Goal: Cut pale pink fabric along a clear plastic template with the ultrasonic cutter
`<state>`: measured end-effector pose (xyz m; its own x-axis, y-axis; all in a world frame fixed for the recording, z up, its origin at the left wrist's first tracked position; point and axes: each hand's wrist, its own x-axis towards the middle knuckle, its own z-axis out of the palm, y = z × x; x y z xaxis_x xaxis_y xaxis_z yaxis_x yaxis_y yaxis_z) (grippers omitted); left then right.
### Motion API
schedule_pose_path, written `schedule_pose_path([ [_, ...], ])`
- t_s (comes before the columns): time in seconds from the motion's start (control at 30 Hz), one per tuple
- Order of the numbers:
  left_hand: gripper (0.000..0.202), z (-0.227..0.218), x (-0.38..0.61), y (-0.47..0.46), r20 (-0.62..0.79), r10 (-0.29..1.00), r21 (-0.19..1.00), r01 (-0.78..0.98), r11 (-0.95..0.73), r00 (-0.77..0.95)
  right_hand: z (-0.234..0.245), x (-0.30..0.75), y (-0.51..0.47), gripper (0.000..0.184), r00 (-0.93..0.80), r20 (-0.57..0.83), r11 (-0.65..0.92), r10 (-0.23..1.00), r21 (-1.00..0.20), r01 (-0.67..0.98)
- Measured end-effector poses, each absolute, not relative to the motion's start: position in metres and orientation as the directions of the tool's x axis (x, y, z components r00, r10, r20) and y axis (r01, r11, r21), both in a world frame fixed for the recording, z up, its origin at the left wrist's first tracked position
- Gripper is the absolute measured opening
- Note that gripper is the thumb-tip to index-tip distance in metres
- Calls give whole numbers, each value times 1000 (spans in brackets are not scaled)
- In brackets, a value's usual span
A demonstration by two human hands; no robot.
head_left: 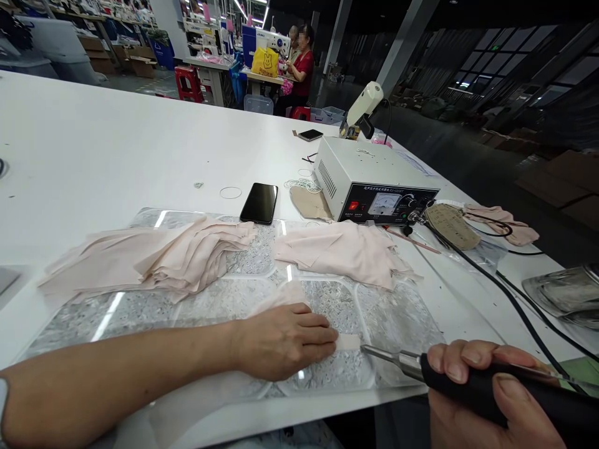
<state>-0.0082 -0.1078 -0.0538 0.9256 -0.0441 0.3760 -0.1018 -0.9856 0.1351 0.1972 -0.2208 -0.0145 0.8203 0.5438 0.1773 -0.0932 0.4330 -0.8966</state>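
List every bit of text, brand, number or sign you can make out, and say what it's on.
"JUKI", small and soft, apparently: background sewing machine.
Chinese characters and a model code, too small to read surely: front of the grey box.
Dial markings, too small: its meter.
Lettering under the printed face, blurred: yellow bag.
Marks, unreadable: brown card.

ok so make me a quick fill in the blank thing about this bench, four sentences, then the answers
1. The right hand holds a tool with a ____ handle.
2. The left hand rests palm ____, its fingertips at a pale strip.
3. The near phone lies to the ____ of the box.
4. The switch on the box's front is ____.

Missing words: black; down; left; red
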Motion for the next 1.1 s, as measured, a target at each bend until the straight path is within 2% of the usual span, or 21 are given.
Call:
schedule_pose_path([
  [0.4,29,-53,-8,-107,375,-45,138,-104,-985,926,-15,198,-221,15,763,276,452,585,-892,-23],
  [0.6,28,-53,-8,-108,375,-45,133,-102,-986,926,-15,198,-216,16,779,248,454,576,-889,-53],
  [0.8,26,-54,-9,-108,400,-50,125,-109,-986,915,-17,199,-208,15,757,310,490,574,-872,-14],
  [1.1,27,-55,-8,-108,378,-48,129,-103,-986,925,-16,198,-209,14,739,305,473,600,-881,-20],
])
